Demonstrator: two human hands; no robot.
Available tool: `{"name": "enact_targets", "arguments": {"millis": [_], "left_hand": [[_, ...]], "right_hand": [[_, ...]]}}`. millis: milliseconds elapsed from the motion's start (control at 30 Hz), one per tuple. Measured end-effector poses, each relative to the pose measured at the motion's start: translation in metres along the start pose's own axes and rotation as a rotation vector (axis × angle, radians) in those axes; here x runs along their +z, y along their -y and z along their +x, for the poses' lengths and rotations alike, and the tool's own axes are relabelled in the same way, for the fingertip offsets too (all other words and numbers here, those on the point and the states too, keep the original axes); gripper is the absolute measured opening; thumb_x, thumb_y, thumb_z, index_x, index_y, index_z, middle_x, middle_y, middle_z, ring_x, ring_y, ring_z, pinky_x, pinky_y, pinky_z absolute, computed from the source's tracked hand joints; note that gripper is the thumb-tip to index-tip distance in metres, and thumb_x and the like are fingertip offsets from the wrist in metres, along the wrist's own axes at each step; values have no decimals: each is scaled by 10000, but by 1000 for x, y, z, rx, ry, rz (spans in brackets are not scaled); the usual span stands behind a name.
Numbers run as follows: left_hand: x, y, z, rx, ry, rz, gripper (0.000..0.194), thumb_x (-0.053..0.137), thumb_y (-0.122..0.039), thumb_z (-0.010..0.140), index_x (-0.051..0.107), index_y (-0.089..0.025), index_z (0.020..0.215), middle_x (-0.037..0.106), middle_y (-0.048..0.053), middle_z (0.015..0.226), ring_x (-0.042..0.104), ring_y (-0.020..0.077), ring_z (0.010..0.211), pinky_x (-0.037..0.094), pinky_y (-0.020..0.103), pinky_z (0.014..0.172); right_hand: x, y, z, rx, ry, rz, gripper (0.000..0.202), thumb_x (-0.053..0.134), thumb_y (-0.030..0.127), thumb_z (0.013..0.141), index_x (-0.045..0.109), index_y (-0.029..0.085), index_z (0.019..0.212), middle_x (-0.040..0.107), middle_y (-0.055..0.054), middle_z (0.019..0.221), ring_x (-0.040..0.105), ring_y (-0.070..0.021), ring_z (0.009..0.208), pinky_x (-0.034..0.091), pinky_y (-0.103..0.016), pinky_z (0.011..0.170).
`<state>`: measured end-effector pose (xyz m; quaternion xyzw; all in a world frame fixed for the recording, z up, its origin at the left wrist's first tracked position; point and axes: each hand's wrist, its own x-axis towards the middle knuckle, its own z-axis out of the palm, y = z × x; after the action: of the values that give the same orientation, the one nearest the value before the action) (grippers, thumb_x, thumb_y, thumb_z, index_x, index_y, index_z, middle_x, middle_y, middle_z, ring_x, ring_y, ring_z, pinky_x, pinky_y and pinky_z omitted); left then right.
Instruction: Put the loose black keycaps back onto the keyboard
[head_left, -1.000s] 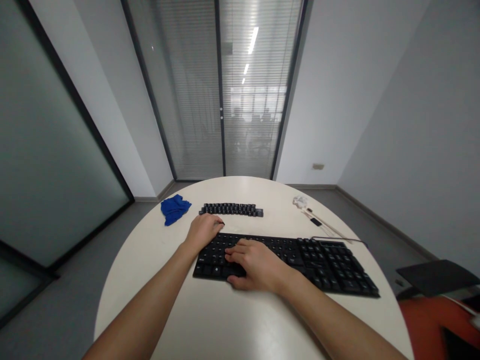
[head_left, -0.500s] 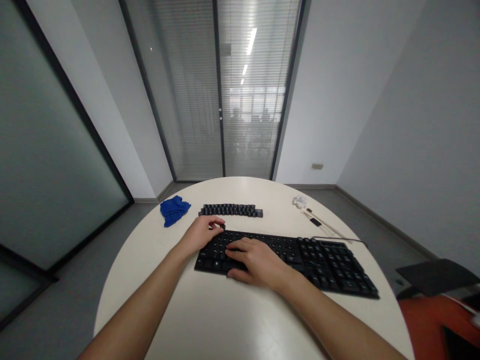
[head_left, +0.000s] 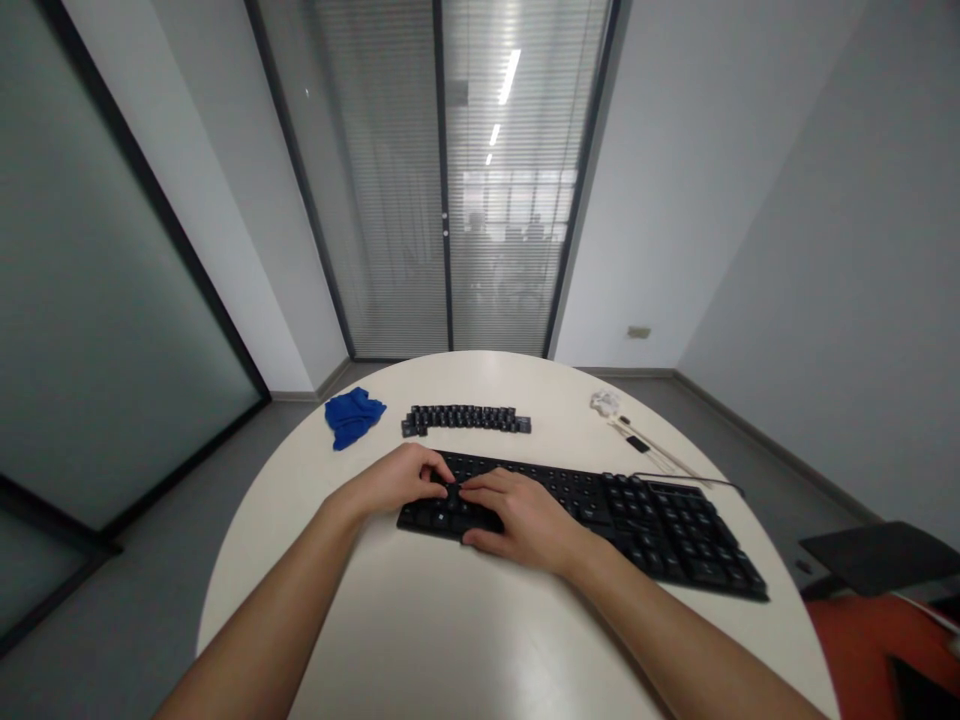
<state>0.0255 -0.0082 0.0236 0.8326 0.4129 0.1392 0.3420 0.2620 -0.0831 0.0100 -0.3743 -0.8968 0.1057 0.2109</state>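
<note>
A black keyboard (head_left: 675,530) lies across the table in front of me, with many of its keycaps off on the left and middle part. My left hand (head_left: 409,474) is over its left end, thumb and index finger closed on a small black keycap (head_left: 452,492) at the keyboard's surface. Close beside it, my right hand (head_left: 517,520) rests palm down on the keyboard, its fingers stretched toward that keycap and the thumb apart at the front edge. Beyond the keyboard, rows of loose black keycaps (head_left: 469,417) stand close together on the table.
On the white round table (head_left: 420,630), a crumpled blue cloth (head_left: 354,417) lies at the far left. White crumpled material (head_left: 604,403), thin sticks (head_left: 664,447) and a small black piece (head_left: 637,443) lie at the far right. A cable (head_left: 690,477) runs behind the keyboard. An orange chair (head_left: 862,650) stands at right.
My left hand has moved from the keyboard's back left edge toward me and right, bringing the keycap down among the keys. My right hand has stayed nearly in place, fingertips now close to it.
</note>
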Motion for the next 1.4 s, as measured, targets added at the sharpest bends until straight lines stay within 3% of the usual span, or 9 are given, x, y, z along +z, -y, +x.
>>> {"name": "enact_targets", "arguments": {"millis": [133,367,733,967,1200,1400], "left_hand": [[0,-1,0,-3,21,35,249,685,-311,753,791,-193,945,676,-1,689,560,155,629,360,237,562],[-1,-2,-1,116,78,-10,224,630,-269,815,793,-199,952,774,36,993,676,196,855,469,255,781],[-3,-16,-5,35,-22,342,172,643,-246,786,784,-275,881,775,-17,928,672,189,832,427,242,691],[0,-27,-10,56,-83,530,164,629,-217,794,765,-285,857,770,-4,893,676,209,832,400,272,686],[-1,-26,-10,72,-49,472,198,613,-202,795,775,-287,871,775,-6,919,682,206,854,410,262,700],[-5,-8,-7,55,21,207,254,575,-229,818,785,-241,960,764,4,843,655,168,719,434,242,659]], "right_hand": [[0,0,1,-5,10,-6,482,678,451,883,661,170,1273,670,-96,1276,600,-261,1153,479,-393,1001],[1,-1,0,-2,1,-10,484,681,451,879,660,172,1273,667,-88,1281,597,-256,1155,473,-390,1010],[0,1,0,0,10,-16,466,667,446,889,665,169,1264,665,-91,1287,596,-262,1156,464,-395,1016],[0,3,1,3,9,-25,459,670,418,885,649,175,1274,658,-89,1292,590,-256,1166,461,-402,1024],[0,3,1,-4,14,-29,474,662,396,883,622,188,1307,637,-89,1332,578,-258,1204,433,-418,1065],[0,6,1,-15,23,-47,468,647,377,889,610,197,1319,624,-89,1352,570,-257,1213,422,-432,1077]]}}
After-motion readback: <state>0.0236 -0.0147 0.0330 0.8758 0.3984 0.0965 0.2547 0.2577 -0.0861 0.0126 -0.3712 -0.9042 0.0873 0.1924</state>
